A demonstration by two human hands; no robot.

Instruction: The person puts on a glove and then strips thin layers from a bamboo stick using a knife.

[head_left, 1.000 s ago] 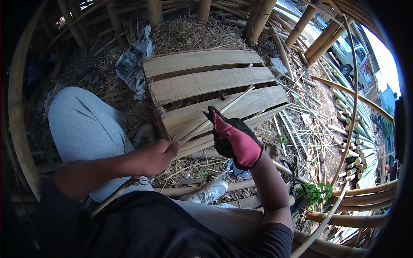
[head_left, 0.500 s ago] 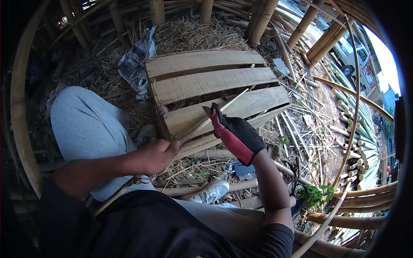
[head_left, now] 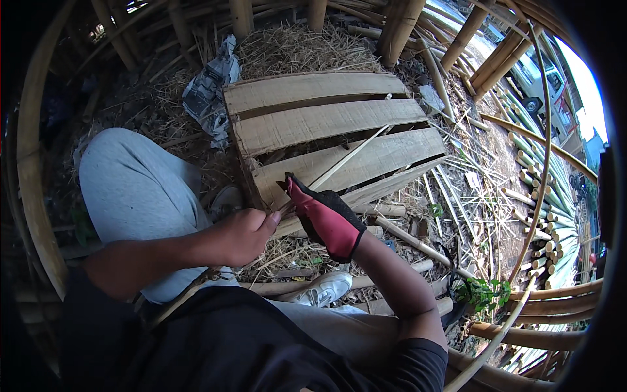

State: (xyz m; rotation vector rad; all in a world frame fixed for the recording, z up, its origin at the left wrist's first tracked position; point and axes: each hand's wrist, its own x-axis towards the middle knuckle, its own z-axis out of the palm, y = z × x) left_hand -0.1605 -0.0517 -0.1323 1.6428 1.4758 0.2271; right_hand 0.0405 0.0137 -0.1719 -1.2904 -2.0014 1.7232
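Note:
My bare left hand (head_left: 247, 236) is closed around the near end of a thin, pale bamboo strip (head_left: 349, 157), above the near left corner of a wooden slatted crate (head_left: 326, 124). My right hand (head_left: 326, 219), in a pink and black glove, is closed on the same strip just beyond the left. From there the strip slants away to the upper right over the slats. A small dark tip shows at the glove's fingertips; I cannot tell what it is. Under my left forearm lies a light stick (head_left: 179, 302), its link to the left hand hidden.
Crumpled newspaper (head_left: 212, 95) lies left of the crate, with dry shavings (head_left: 307, 49) behind it. Bamboo posts (head_left: 400, 29) and rails surround the place. Stacked bamboo poles (head_left: 555, 228) lie at the right, near a green plant (head_left: 483, 295). My white shoe (head_left: 323, 289) is below the crate.
My gloved right hand has slid along the strip toward my left hand, moving left and nearer to me. The left hand has stayed almost in place.

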